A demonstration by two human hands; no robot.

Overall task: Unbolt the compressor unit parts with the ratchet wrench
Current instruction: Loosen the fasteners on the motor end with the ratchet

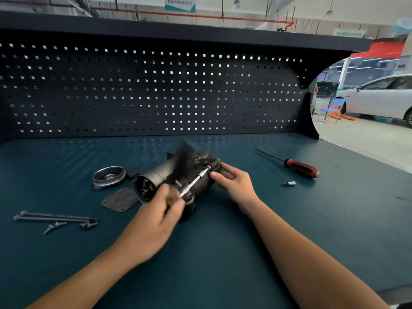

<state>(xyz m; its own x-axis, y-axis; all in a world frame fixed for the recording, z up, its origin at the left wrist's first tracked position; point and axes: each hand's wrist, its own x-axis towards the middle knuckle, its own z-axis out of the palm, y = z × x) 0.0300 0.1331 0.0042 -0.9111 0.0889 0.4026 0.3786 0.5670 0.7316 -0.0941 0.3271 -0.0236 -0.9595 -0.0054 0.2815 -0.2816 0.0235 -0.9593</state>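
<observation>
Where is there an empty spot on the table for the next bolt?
Bare table lies between the pegboard and the compressor, and right of the screwdriver. Crowded: left, round cover, flat plate and loose bolts.

Near bench (pixel 211 264) lies open; compressor unit (pixel 205 186) blocks the middle, bolts (pixel 55 218) crowd the left, screwdriver (pixel 299 167) the right, pegboard (pixel 156 92) behind.

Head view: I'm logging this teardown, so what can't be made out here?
All in the head view:
- Silver ratchet wrench: handle hidden inside the motion-blurred left hand.
- Bolt being turned: covered by the wrench's tip.
- Dark cast compressor unit: top smeared by blur; right end behind the right hand.
- Small silver bit on the green bench: too small to identify.
- Hanging sign: text unreadable.
</observation>
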